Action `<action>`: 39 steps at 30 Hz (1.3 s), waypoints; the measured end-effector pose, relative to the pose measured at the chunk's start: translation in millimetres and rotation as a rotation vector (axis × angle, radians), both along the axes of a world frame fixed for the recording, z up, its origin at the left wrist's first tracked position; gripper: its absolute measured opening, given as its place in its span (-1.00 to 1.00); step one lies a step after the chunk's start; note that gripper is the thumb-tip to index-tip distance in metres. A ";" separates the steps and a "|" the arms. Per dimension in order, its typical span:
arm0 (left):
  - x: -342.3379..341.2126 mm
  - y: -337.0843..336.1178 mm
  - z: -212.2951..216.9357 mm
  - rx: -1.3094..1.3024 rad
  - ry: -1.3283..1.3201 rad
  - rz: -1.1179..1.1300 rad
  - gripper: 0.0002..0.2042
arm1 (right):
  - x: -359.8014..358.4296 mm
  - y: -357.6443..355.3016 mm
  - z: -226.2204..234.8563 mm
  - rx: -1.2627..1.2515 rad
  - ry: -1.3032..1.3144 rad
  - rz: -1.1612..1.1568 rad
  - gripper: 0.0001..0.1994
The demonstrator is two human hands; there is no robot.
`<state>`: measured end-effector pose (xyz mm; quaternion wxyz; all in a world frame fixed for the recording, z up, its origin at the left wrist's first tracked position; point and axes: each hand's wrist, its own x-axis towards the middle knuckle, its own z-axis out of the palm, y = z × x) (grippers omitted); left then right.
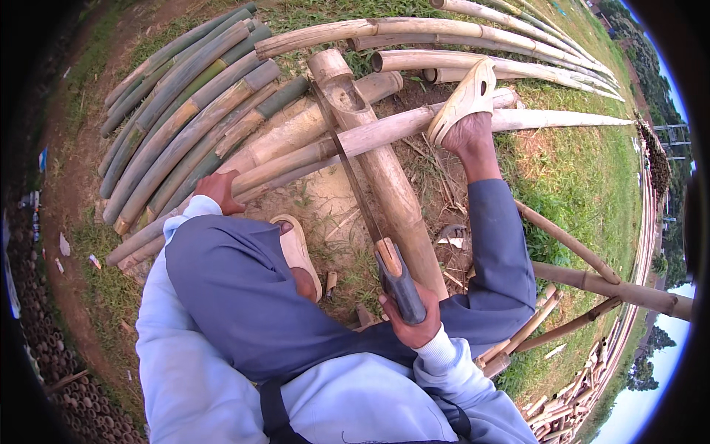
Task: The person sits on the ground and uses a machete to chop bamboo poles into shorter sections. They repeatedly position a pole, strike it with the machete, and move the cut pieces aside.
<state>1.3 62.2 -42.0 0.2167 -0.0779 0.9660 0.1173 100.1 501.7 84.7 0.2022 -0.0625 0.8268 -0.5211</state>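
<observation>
Your right hand [413,320] grips a long, dark-handled metal saw [363,203], your outstretched left hand [217,193] clasping a pale bamboo pole [384,132].

Beyond and left of the grip [416,322], green-and-tan bamboo lengths [188,109] lie side by side. Beyond it and to its right, long pale poles [444,27] stretch over grass [592,163]. Right of the grip, slender bars [566,240] meet a thicker beam [640,294]; farther right lies a loose heap [562,411]. Far left of the grip, a dim mass [59,355] may be stacked stems.
</observation>
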 end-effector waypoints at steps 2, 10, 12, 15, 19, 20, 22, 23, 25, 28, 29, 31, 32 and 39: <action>3.2 0.8 -1.3 -0.013 0.011 0.010 -0.20 | 20.7 23.0 31.3 0.060 0.066 0.085 -0.58; -8.7 0.1 -4.8 -0.009 0.051 0.001 -0.16 | -50.8 -18.4 -6.1 0.006 0.150 0.012 -0.81; -6.1 -2.4 -4.9 -0.018 0.028 -0.001 -0.17 | -37.3 -15.6 8.5 0.019 0.183 0.011 -0.81; -1.7 -3.8 -3.6 -0.039 -0.005 0.014 -0.19 | 12.9 30.0 28.9 0.039 0.076 0.102 -0.60; -5.4 -8.2 -13.5 -0.024 0.015 -0.006 -0.21 | 9.4 23.3 26.0 0.004 0.042 0.055 -0.62; -4.7 -8.4 -12.3 -0.027 0.010 -0.001 -0.21 | -10.3 9.5 19.7 0.011 -0.010 0.020 -0.70; -12.1 -1.7 -11.3 -0.044 0.023 -0.006 -0.21 | -49.6 -21.8 -5.9 -0.065 0.073 -0.087 -0.81; -13.3 -0.6 -11.2 -0.057 0.024 0.001 -0.21 | -59.4 -29.2 -8.6 -0.033 0.112 -0.056 -0.82; -9.2 -3.7 -7.5 -0.040 0.011 -0.014 -0.22 | -65.4 -35.9 -14.9 0.028 0.167 0.017 -0.82; -7.4 -8.3 -7.4 0.004 0.027 -0.011 -0.23 | -13.5 -12.4 11.3 -0.015 0.059 -0.012 -0.75; -3.2 -8.4 -4.7 0.012 0.031 -0.007 -0.23 | 11.0 7.8 11.9 0.000 0.053 0.012 -0.67; -2.2 -2.5 -2.9 -0.012 0.018 0.002 -0.23 | 31.6 24.1 27.4 0.063 0.071 0.048 -0.62; -2.3 -1.4 -0.8 -0.025 0.016 -0.002 -0.24 | 26.4 20.9 24.8 0.029 0.073 0.042 -0.63; -13.1 -6.2 -8.2 -0.008 0.010 -0.021 -0.18 | -66.5 -34.4 -20.3 -0.019 0.128 -0.013 -0.83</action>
